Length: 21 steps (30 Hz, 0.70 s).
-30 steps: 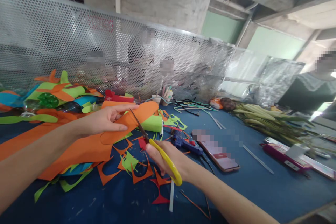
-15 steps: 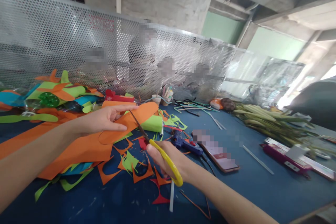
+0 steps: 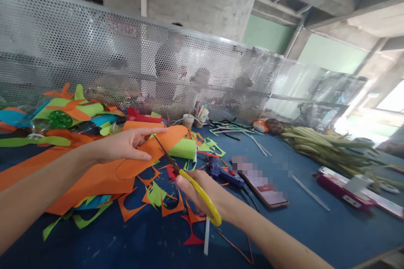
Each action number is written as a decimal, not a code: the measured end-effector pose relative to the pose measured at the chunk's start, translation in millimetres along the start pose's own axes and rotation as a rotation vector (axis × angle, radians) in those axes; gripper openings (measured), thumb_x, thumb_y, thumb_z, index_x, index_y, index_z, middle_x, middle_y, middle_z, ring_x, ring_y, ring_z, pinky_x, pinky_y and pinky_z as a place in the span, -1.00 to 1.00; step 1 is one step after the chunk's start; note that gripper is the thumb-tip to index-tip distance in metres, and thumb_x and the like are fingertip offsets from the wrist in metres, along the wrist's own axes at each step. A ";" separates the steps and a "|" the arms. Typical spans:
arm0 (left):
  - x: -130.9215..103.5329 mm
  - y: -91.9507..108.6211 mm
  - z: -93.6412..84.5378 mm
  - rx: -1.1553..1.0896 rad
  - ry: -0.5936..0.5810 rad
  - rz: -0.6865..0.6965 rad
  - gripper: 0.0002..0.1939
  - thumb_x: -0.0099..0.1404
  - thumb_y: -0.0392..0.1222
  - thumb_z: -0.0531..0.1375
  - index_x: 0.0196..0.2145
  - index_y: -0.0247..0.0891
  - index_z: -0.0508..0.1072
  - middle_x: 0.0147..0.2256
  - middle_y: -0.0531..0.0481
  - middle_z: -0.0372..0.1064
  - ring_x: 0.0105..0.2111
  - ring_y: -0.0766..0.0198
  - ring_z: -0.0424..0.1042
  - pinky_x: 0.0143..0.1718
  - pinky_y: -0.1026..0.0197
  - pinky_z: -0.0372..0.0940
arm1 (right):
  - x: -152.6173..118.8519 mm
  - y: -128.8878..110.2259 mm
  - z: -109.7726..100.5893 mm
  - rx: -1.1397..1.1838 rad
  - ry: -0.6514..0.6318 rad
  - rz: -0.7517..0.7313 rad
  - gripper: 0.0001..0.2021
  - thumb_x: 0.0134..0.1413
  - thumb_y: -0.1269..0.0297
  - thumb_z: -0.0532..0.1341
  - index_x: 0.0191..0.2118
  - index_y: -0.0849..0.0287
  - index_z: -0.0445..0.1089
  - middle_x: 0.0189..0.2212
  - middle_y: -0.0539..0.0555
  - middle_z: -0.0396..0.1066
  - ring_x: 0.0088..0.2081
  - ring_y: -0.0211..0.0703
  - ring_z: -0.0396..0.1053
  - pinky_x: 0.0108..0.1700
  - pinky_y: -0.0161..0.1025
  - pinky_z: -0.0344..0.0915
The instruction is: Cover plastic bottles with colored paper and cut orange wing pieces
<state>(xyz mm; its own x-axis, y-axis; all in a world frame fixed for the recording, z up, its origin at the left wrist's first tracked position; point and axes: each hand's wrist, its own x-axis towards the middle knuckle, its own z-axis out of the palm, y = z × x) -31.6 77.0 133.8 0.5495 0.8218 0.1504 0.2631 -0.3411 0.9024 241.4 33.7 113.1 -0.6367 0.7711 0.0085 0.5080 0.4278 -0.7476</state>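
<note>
My left hand [image 3: 126,145] pinches a long, rounded orange paper piece [image 3: 175,135] between thumb and fingers, above the table. In my right hand [image 3: 205,187] is a pair of scissors [image 3: 213,213] with a yellow handle, its dark blades pointing up and left at the orange piece. The blades look nearly closed and overlap the paper's edge; I cannot tell whether they are cutting. Below the left hand lies a large orange sheet [image 3: 94,185]. Orange, green and red paper scraps [image 3: 172,208] are scattered under the scissors. A green roll [image 3: 183,149] lies just behind the orange piece.
A blue glue gun [image 3: 225,173] and a phone [image 3: 265,185] lie right of my right hand. Paper-covered bottles [image 3: 59,109] are piled at the left. Cups with pens [image 3: 202,115] stand at the back, and long green leaves [image 3: 315,143] lie at the right. People sit behind a perforated metal screen [image 3: 221,59].
The orange piece has tilted a little, its far end now slightly lower and further left. Both hands have stayed nearly in place, and the scissors have barely shifted.
</note>
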 end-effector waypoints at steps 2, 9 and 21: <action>-0.1 0.3 -0.3 0.014 -0.020 0.002 -0.20 0.19 -0.14 0.41 0.31 0.21 0.23 0.45 0.10 -0.09 0.40 -0.07 -0.01 0.35 -0.11 0.08 | 0.4 1.3 0.0 -0.010 0.000 0.000 -0.29 0.05 -0.56 -0.12 -0.50 0.11 0.02 -0.57 -0.12 -0.08 -0.50 -0.33 -0.11 -0.52 -0.30 -0.12; -1.4 1.8 -4.7 0.046 -0.081 0.007 -0.17 0.18 -0.11 0.42 0.33 0.15 0.21 0.44 0.06 -0.04 0.43 -0.04 -0.11 0.40 -0.11 -0.06 | -1.8 -0.3 -3.1 -0.040 -0.047 0.008 -0.32 0.11 -0.50 -0.08 -0.51 0.11 0.03 -0.59 -0.13 -0.06 -0.52 -0.35 -0.11 -0.53 -0.30 -0.15; -2.3 6.4 -5.1 0.077 -0.115 0.008 -0.19 0.18 -0.13 0.40 0.33 0.15 0.21 0.45 0.07 -0.10 0.45 -0.02 -0.23 0.40 -0.17 -0.14 | -2.8 0.3 0.6 -0.027 -0.045 -0.018 -0.33 0.13 -0.49 -0.09 -0.49 0.11 0.05 -0.56 -0.11 -0.06 -0.50 -0.33 -0.09 -0.52 -0.31 -0.13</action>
<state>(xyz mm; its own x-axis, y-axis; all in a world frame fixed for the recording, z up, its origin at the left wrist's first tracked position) -35.2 75.2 141.3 0.6381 0.7626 0.1056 0.3163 -0.3848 0.8671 243.0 31.4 112.5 -0.6708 0.7416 -0.0082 0.5116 0.4546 -0.7291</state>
